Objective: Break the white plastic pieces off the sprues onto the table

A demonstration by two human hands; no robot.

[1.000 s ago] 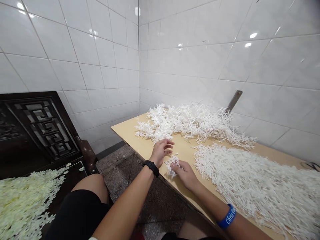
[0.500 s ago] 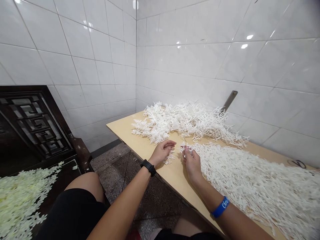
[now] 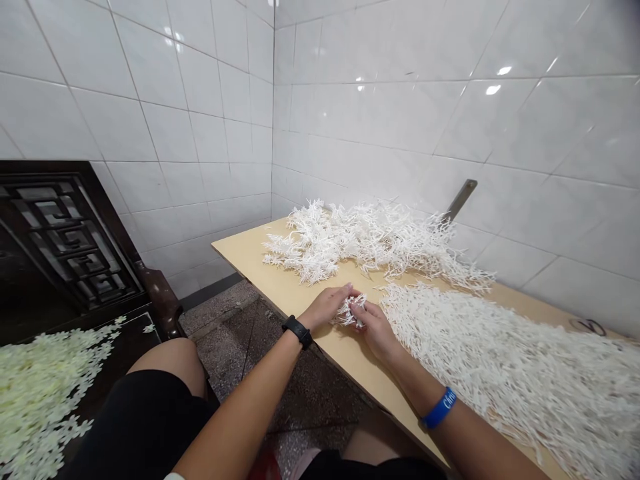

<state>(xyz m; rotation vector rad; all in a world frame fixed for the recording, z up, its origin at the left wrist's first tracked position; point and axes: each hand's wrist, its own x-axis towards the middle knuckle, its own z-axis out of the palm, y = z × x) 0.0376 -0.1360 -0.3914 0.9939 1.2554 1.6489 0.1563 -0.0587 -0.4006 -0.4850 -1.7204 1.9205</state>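
Right hand [image 3: 376, 327] pinching white pieces [image 3: 356, 307], left hand [image 3: 327, 307] beside them, grip unclear, table [image 3: 245, 248] bearing 2 white piles [image 3: 385, 237]

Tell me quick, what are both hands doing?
Left hand: curled beside small, thin, white, plastic-looking sprigs; grip cannot be told.
Right hand: closed, holding those sprigs.

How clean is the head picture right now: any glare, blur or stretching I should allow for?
Head view: bright lamp glints on the tiled wall; head view: wide-angle stretch, with grout lines splaying toward the edges; head view: the near white pile blends into itself, softest toward the lower right; head view: white pieces at the hands are too small to separate.
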